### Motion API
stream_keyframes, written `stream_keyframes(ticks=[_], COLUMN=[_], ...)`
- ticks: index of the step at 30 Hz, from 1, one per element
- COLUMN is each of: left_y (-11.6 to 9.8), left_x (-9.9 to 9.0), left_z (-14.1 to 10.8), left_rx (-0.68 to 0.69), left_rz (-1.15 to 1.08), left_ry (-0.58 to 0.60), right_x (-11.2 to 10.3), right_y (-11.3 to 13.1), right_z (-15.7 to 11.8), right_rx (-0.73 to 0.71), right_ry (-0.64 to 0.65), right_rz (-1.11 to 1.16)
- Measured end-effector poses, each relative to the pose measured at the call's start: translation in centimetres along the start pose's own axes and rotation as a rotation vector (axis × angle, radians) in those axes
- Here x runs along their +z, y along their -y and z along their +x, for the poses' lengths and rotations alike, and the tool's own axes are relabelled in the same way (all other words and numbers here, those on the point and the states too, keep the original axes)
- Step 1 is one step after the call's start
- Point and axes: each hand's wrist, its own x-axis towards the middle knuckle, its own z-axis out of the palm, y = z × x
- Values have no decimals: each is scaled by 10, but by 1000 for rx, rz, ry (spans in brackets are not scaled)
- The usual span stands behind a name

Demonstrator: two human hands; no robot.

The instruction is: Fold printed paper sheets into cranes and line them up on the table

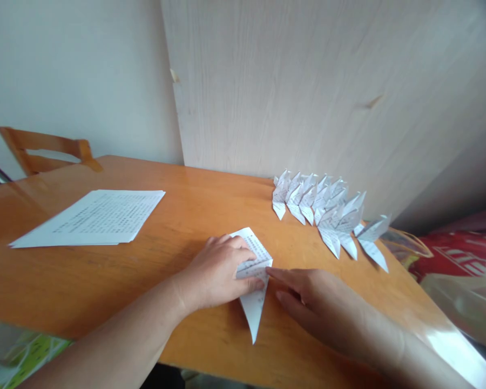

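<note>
A folded sheet of printed paper (pixel 254 308) lies on the wooden table, its long narrow tip toward the front edge. My left hand (pixel 222 267) rests over its left side, fingers and thumb spread on the paper and pressing it down. At the paper's right corner, the index fingertip of my right hand (pixel 308 297) touches the edge; the thumb is apart from it and the other fingers are partly hidden. Several folded paper pieces (pixel 328 202) with pointed ends stand in rows at the back right.
A stack of printed sheets (pixel 105 216) lies at the left of the table (pixel 210 194). Behind it is a wooden chair (pixel 52 145). Red and clear bags (pixel 457 259) crowd the right edge, and a green bag (pixel 32 356) is at the lower left.
</note>
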Motion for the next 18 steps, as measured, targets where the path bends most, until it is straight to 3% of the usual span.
stream_keyframes(ticks=[7,18], left_y=[3,-11], left_x=[1,0], left_z=[0,-6], left_rx=[-11,82], left_rz=[-1,-54], left_ry=[5,-77], right_x=[5,22], right_y=[-4,-10], right_z=[-2,2], right_rx=[1,-15], right_ry=[11,52], right_rz=[-289,-392])
